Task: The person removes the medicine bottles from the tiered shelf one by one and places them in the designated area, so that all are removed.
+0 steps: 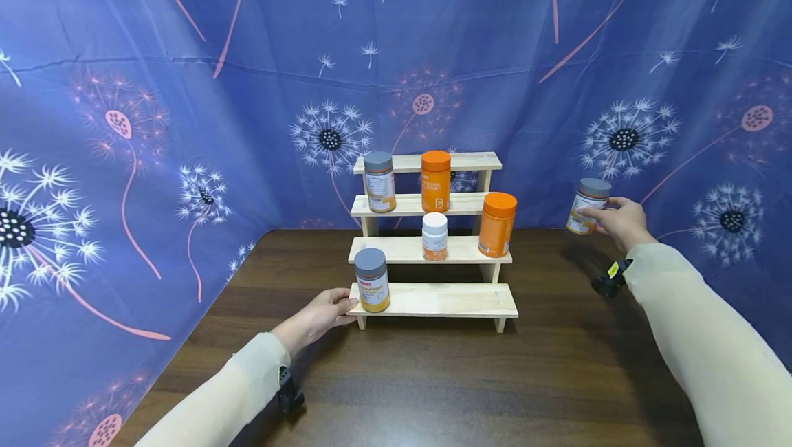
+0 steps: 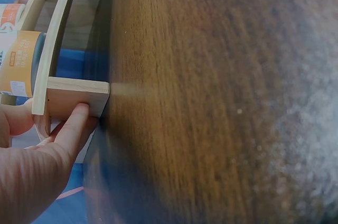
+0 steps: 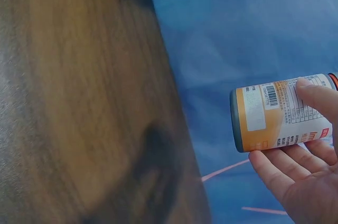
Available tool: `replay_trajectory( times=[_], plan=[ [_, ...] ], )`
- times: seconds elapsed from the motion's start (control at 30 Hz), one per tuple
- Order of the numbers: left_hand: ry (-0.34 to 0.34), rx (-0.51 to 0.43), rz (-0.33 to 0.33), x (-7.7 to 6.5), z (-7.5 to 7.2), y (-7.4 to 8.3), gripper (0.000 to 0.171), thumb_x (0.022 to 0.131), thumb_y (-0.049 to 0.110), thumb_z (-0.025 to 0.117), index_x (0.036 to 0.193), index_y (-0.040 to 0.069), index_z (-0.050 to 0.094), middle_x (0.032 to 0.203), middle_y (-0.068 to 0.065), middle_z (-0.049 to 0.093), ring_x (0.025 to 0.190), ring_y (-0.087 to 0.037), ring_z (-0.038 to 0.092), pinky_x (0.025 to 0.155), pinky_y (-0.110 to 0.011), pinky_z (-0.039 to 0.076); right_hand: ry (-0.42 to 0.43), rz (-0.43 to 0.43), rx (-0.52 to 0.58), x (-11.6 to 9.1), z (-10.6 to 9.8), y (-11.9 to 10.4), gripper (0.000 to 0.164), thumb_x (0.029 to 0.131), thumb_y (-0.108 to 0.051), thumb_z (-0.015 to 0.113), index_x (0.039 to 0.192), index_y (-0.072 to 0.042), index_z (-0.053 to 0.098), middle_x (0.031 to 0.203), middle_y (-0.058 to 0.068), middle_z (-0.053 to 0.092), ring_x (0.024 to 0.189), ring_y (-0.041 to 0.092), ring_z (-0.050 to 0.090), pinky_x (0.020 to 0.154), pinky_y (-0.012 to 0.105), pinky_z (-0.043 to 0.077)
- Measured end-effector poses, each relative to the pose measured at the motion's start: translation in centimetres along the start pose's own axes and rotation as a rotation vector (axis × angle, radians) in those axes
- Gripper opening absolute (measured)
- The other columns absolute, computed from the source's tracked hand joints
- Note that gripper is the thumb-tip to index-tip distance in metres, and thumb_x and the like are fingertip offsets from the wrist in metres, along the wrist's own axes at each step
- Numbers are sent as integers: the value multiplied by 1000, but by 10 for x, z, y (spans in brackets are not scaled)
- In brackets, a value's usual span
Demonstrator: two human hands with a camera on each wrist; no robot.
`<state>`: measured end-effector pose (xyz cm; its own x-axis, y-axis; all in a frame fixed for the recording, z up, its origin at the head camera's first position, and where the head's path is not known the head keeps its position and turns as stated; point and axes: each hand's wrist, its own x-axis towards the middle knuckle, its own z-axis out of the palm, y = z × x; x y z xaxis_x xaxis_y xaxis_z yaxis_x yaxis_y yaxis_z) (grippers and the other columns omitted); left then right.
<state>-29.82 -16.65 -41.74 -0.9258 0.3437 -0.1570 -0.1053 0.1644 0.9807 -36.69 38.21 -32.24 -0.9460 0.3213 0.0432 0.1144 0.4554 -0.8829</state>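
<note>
My right hand (image 1: 621, 221) grips a supplement bottle (image 1: 580, 212) with a grey lid and a white and orange label, held up above the table at the right. In the right wrist view the thumb lies across the label of this bottle (image 3: 285, 113), with fingers on its other side. My left hand (image 1: 323, 313) holds the left end of the lowest step of a stepped wooden stand (image 1: 448, 301), thumb on top. In the left wrist view fingertips press the stand's leg (image 2: 79, 93). Beside that thumb stands another grey-lidded bottle (image 1: 372, 283).
Higher steps carry a grey-lidded bottle (image 1: 380, 184), an orange bottle (image 1: 436, 184), a small white-capped bottle (image 1: 435, 237) and another orange bottle (image 1: 497, 227). Under the stand is a dark wooden table (image 1: 433, 385). Blue dandelion-print cloth (image 1: 272, 131) hangs behind and at the sides.
</note>
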Motion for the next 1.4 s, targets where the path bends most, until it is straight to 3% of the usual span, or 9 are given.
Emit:
replay_trajectory(
  times=[0.3, 0.47, 0.6, 0.7, 0.83, 1.4],
  plan=[
    [3, -6, 15, -1, 0, -1, 40, 102, 2, 40, 135, -21, 35, 127, -31, 50, 100, -17, 58, 105, -45, 49, 15, 32, -32, -1, 3, 23, 88, 92, -35, 63, 149, 11, 15, 150, 36, 26, 131, 46, 41, 61, 14, 58],
    [-3, 0, 11, -2, -1, 0, 40, 103, 3, 40, 135, -20, 34, 127, -30, 50, 100, -16, 58, 106, -45, 49, 21, 39, -35, -2, 3, 31, 87, 92, -33, 63, 149, 12, 15, 149, 36, 26, 130, 45, 41, 69, 20, 61],
    [-5, 6, 11, -3, -1, 0, 40, 103, 3, 39, 135, -21, 34, 127, -31, 50, 100, -17, 58, 106, -46, 49, 21, 57, -18, -3, 3, 36, 87, 92, -32, 62, 149, 12, 13, 150, 37, 25, 132, 46, 39, 62, 15, 58],
    [-8, 5, 12, -3, -1, 0, 40, 103, 3, 39, 135, -20, 34, 128, -31, 50, 101, -17, 58, 106, -46, 48, 29, 64, -27, -2, 3, 39, 86, 92, -31, 62, 149, 11, 13, 150, 37, 25, 132, 47, 39, 69, 20, 61],
    [-6, 0, 16, -2, -1, 0, 40, 103, 3, 40, 135, -20, 34, 127, -30, 50, 101, -16, 58, 106, -46, 48, 41, 58, -38, 0, 4, 43, 85, 92, -30, 63, 149, 11, 15, 149, 37, 27, 131, 46, 40, 89, 35, 59],
    [-5, -10, 13, -1, -1, -1, 40, 103, 3, 39, 135, -20, 34, 125, -28, 51, 99, -16, 58, 106, -46, 48, 0, 89, -64, -3, 7, 57, 84, 94, -28, 60, 148, 13, 12, 150, 38, 22, 134, 50, 35, 106, 52, 44]
  ],
)
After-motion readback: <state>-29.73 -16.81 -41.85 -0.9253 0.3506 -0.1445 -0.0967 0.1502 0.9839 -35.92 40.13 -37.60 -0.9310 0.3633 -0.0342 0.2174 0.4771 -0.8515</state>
